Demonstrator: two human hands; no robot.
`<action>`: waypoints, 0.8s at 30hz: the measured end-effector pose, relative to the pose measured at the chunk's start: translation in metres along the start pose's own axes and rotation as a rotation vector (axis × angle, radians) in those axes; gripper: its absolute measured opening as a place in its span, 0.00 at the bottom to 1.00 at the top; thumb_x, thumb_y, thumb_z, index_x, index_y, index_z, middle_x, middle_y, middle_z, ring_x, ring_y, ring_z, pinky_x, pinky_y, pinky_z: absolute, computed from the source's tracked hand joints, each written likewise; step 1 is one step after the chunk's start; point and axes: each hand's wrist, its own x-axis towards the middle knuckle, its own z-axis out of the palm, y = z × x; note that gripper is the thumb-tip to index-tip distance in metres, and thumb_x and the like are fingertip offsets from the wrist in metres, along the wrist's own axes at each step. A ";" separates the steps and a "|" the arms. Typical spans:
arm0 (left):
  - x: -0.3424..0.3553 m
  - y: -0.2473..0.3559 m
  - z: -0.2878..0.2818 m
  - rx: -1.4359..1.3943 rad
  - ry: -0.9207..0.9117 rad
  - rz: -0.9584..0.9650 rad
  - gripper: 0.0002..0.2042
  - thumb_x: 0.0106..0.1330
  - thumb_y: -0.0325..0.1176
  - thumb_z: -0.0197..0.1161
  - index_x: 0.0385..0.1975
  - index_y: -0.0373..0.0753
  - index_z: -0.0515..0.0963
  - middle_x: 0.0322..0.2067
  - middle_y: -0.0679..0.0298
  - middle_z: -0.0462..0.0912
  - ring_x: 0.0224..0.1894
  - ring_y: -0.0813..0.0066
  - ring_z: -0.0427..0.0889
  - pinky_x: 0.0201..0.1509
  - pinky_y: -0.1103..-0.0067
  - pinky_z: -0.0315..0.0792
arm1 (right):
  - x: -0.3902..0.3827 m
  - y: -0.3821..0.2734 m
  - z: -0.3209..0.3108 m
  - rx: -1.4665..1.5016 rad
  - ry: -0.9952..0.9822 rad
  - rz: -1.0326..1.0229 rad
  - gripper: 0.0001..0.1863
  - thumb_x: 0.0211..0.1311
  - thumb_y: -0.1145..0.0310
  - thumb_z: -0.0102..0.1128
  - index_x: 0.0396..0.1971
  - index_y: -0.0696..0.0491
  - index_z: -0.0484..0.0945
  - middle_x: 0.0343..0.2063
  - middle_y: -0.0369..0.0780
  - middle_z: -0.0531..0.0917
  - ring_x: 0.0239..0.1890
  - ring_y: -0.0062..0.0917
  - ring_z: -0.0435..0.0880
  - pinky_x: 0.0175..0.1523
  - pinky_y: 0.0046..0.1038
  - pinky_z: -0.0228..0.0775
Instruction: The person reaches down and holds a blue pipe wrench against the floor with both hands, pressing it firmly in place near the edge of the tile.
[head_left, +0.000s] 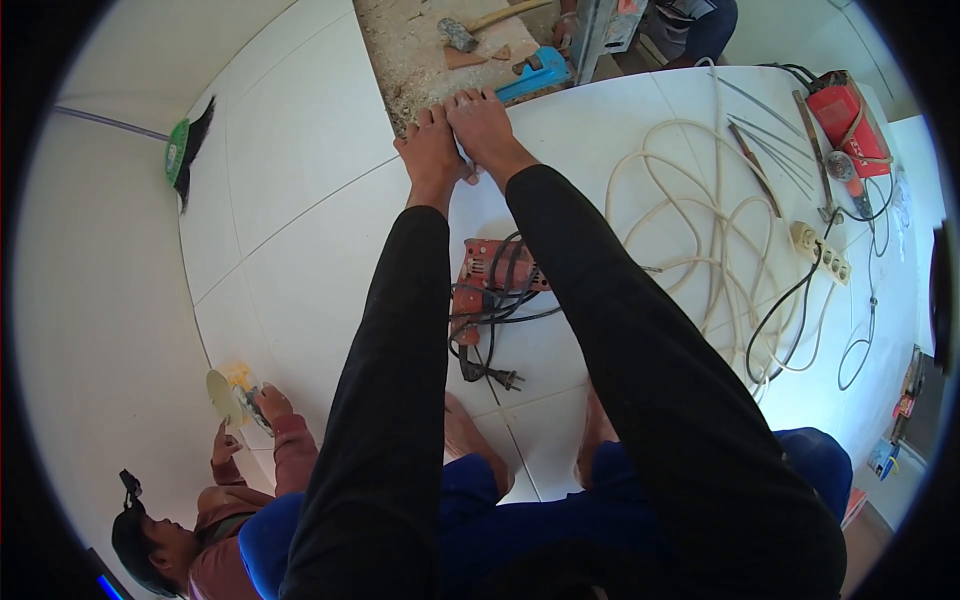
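Both my hands reach forward to the edge of the white floor tile [560, 125], where the rough, unfinished ground starts. My left hand [430, 155] has its fingers bent over that edge. Close beside it, my right hand [482, 128] curls its fingers over the same edge, thumbs near each other. The undersides of the fingers are hidden. Just beyond lie a blue metal tool [540, 75] and a hammer [460, 36] with a wooden handle. Between my forearms, a red power drill [490, 265] rests with its black cord bundled around it, partly covered by my right sleeve.
A pale cable [715, 205] sprawls at right towards a power strip [820, 255]. Metal rods [775, 150], an angle grinder [848, 172] and a red machine [848, 120] lie beyond. A broom [180, 150] leans at left. One co-worker [235, 500] holds a bowl [222, 396]; another [690, 25] crouches ahead.
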 end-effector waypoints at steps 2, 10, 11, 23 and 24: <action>0.000 -0.002 -0.001 0.009 0.007 -0.003 0.50 0.26 0.38 0.87 0.59 0.49 0.68 0.55 0.67 0.75 0.61 0.59 0.77 0.53 0.54 0.72 | 0.001 -0.003 -0.001 -0.007 0.003 -0.006 0.12 0.64 0.64 0.58 0.45 0.48 0.82 0.47 0.37 0.86 0.56 0.26 0.81 0.62 0.35 0.64; -0.003 0.003 -0.007 0.021 -0.035 -0.026 0.51 0.23 0.41 0.89 0.57 0.47 0.68 0.55 0.67 0.75 0.62 0.60 0.76 0.58 0.56 0.69 | 0.002 0.002 -0.004 0.066 -0.071 -0.020 0.17 0.58 0.66 0.65 0.47 0.52 0.78 0.49 0.40 0.84 0.58 0.31 0.80 0.61 0.37 0.65; -0.003 0.003 -0.007 0.018 -0.039 -0.021 0.52 0.23 0.41 0.89 0.57 0.47 0.68 0.56 0.67 0.75 0.62 0.59 0.76 0.58 0.56 0.69 | 0.002 0.002 -0.004 0.070 -0.075 -0.014 0.17 0.57 0.66 0.65 0.47 0.52 0.78 0.49 0.40 0.84 0.58 0.31 0.80 0.61 0.37 0.65; -0.002 0.002 -0.011 0.004 -0.055 -0.015 0.52 0.24 0.42 0.89 0.59 0.47 0.67 0.57 0.66 0.75 0.62 0.58 0.75 0.60 0.53 0.70 | 0.002 0.002 -0.001 0.006 -0.005 -0.041 0.12 0.64 0.64 0.57 0.45 0.49 0.81 0.46 0.37 0.86 0.55 0.28 0.81 0.60 0.36 0.65; -0.002 0.001 -0.011 0.008 -0.057 -0.015 0.53 0.24 0.42 0.89 0.59 0.47 0.67 0.57 0.66 0.75 0.63 0.58 0.75 0.60 0.52 0.70 | 0.003 0.001 -0.001 0.007 -0.003 -0.043 0.12 0.64 0.64 0.57 0.45 0.49 0.81 0.46 0.37 0.86 0.55 0.28 0.81 0.60 0.36 0.65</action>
